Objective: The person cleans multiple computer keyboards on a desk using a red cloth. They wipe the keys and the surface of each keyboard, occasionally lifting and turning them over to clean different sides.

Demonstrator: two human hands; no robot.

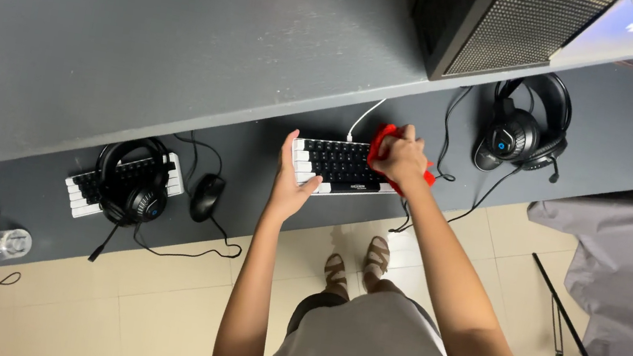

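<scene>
1. Keyboard [339, 166] lies on the dark desk [271, 145], below the computer tower [494, 20]; its left end is cupped by the open left hand [290, 185], not clamped, so it could be pushed sideways.
2. White cable [366, 116] at the keyboard's top edge could be tugged loose.
3. Red cloth [384, 142] is clenched in the right hand [402, 158] on the keyboard's right end; keycaps could be snagged.
4. Headset [523, 130], right of the keyboard, has leads that could be caught.

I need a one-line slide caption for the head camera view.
Left hand steadies a black-and-white keyboard while right hand presses a red cloth on it.
</scene>
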